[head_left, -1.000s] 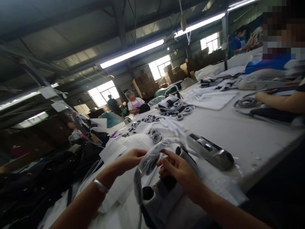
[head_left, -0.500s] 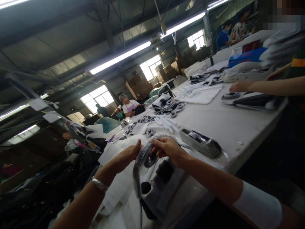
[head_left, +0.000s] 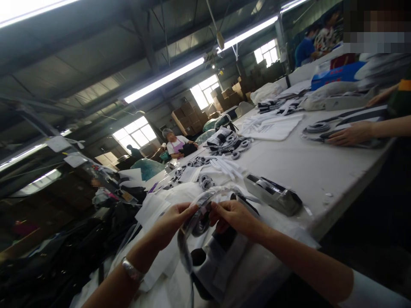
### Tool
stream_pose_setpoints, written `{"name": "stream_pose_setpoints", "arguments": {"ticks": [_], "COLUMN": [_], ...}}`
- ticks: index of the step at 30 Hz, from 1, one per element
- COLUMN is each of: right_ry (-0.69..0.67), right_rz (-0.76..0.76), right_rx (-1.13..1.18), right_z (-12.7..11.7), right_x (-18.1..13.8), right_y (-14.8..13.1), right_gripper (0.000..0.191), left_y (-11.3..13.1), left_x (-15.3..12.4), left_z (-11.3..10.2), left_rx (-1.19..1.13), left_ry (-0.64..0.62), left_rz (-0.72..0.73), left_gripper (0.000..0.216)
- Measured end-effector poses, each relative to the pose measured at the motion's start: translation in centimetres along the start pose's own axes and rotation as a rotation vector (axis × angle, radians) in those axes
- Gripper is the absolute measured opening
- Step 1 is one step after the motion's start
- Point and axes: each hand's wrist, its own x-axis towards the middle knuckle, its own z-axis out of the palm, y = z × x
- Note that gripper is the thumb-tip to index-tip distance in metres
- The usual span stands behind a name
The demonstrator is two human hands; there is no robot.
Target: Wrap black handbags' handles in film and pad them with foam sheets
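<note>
My left hand point(head_left: 175, 220) pinches a grey strap point(head_left: 184, 246), thumb and fingertips pressed onto its upper bend. Close by on the right, my right hand point(head_left: 237, 218) is closed with its fingertips at the same strap, partly hiding it. The strap arches down to a grey-and-black fabric piece point(head_left: 208, 261) with a dark round patch. A coiled grey cord or band point(head_left: 201, 226) shows beneath my fingers. Clear plastic film point(head_left: 257, 261) seems to lie around the fabric piece.
A tape dispenser point(head_left: 272, 194) stands right of my hands on the white table point(head_left: 308, 171). Behind lie white strips point(head_left: 224, 167) and grey coils point(head_left: 236, 147). At the right, a co-worker's hand point(head_left: 349, 133) rests on grey-and-black fabric. Dark bags point(head_left: 64, 252) fill the left side.
My left hand has moved from beside the strap to pinching it. My right hand has shifted slightly down and right. The co-worker's hand has moved onto the fabric.
</note>
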Motion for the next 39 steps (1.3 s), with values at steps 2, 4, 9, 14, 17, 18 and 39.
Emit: {"name": "stream_pose_setpoints", "arguments": {"ticks": [2, 4, 9, 14, 17, 18, 39], "right_ry": [-0.018, -0.031, -0.055, -0.082, -0.095, -0.097, 0.218], "right_rz": [-0.003, -0.006, -0.002, 0.006, -0.004, -0.01, -0.099], "right_rx": [0.001, -0.002, -0.017, -0.034, -0.041, -0.043, -0.834], "right_z": [0.2, 0.3, 0.8, 1.3, 1.5, 1.6, -4.3], "right_x": [-0.2, -0.2, -0.1, -0.2, -0.3, -0.3, -5.2], "right_y": [0.2, 0.3, 0.5, 1.1, 1.2, 1.2, 8.9], "right_gripper": [0.063, 0.062, 0.061, 0.065, 0.066, 0.066, 0.031], "left_y": [-0.4, -0.8, -1.4, -2.2, -2.3, -2.2, -3.4], "left_x": [-0.5, -1.0, -2.1, -2.8, -2.9, -2.8, -5.0], "left_z": [-0.1, -0.3, -0.6, -1.0, -1.2, -1.2, 2.0], "left_rx": [-0.024, -0.06, -0.14, -0.196, -0.195, -0.189, -0.371], "left_ry": [0.004, 0.003, -0.017, -0.063, -0.076, -0.077, 0.215], "left_rz": [-0.004, 0.001, -0.007, -0.039, -0.041, -0.036, 0.024], "left_gripper": [0.045, 0.047, 0.051, 0.051, 0.051, 0.05, 0.042]}}
